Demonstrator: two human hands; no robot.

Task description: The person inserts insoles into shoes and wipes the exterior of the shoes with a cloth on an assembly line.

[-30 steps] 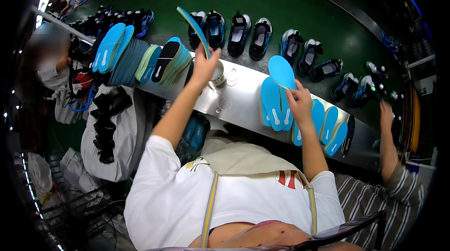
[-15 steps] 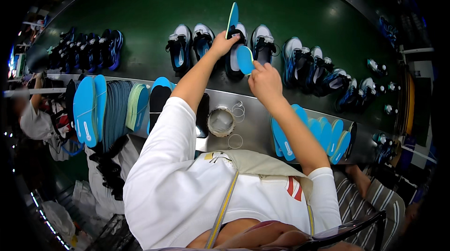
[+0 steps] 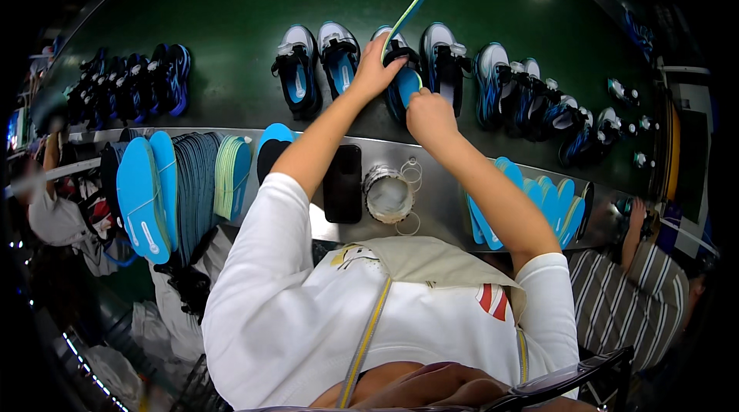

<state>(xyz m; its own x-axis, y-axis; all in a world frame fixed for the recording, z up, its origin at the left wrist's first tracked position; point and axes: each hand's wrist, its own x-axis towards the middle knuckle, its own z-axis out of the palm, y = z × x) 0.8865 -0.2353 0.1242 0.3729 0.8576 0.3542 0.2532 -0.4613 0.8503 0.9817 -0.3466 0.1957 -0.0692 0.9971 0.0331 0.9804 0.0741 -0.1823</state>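
Two hands up over green belt [image 3: 231, 11] now, moved off steel shelf [image 3: 446, 196] since a second ago. Left hand [image 3: 375, 67] pinching green insole [image 3: 406, 15], standing up on edge. Right hand [image 3: 429, 113] curled, pushing blue insole [image 3: 409, 85] into blue shoe [image 3: 394, 65]; fingertips hidden. Means insole going in, one more waiting in other hand. About ten shoes in near row, more dark ones far left. Several blue insoles stacked right [image 3: 531, 200], bigger stack left [image 3: 165, 181]. One black phone [image 3: 342, 182], one tape roll [image 3: 389, 195].
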